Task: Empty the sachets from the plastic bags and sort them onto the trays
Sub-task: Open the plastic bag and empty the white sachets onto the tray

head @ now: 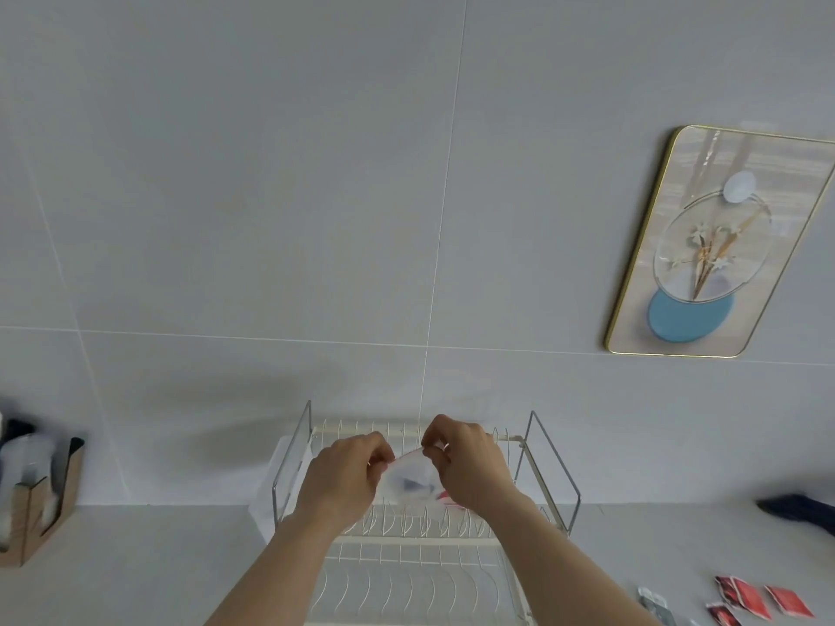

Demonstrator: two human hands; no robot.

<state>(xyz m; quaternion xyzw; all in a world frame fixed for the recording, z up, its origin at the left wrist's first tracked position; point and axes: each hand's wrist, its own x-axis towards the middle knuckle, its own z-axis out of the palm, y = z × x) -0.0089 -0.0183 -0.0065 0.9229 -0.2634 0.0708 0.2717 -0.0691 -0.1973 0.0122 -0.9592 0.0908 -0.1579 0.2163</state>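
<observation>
Left hand [348, 472] and right hand [465, 463] pinch mouth of small clear plastic bag [409, 481], fingers clamped on opposite lips, above white wire dish rack [406, 530] at table's back edge. Pull lips apart evenly (contents blurred), then tip toward red sachets [763, 600] near table's right front corner.

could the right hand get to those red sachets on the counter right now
Probably not yet: the right hand and left hand both pinch the clear plastic bag above the white wire dish rack. The path to the flat red sachets looks unobstructed.

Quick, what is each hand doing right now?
Left hand: pinching the plastic bag.
Right hand: pinching the same bag's top edge.
</observation>
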